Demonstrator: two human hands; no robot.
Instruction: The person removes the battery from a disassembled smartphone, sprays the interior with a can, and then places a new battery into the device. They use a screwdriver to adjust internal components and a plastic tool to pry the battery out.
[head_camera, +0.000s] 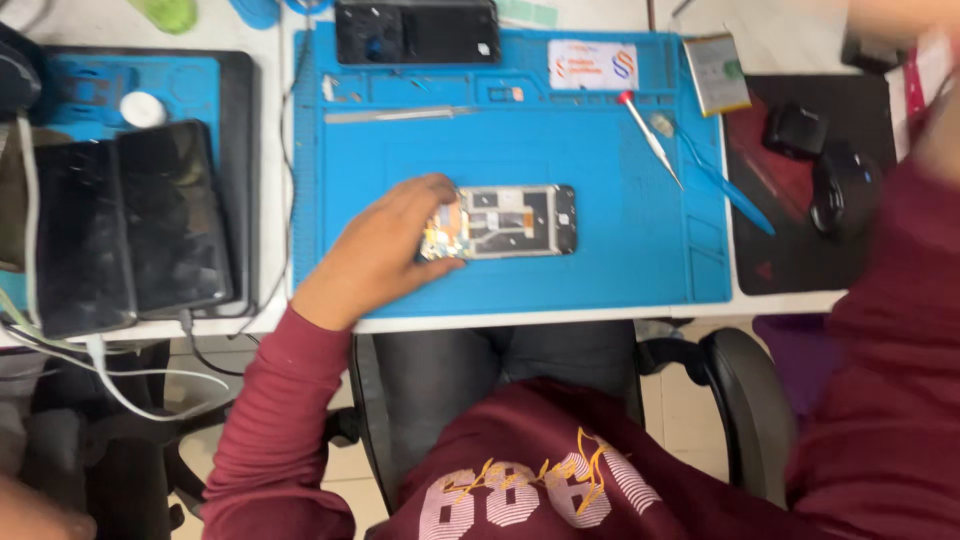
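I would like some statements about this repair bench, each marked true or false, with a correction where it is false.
1. The left hand rests on one end of the opened phone. True.
2. The opened phone lies on a red mat. False: it lies on the blue mat.
3. A red-tipped screwdriver lies on the mat, to the right of the phone. True.
4. The left hand holds the blue tool. False: that tool lies untouched near the mat's right edge.
5. Two dark phones lie left of the mat. True.

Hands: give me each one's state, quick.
Left hand: fingers closed around one end of the opened phone on the blue mat.
Right hand: out of view; only its sleeve shows.
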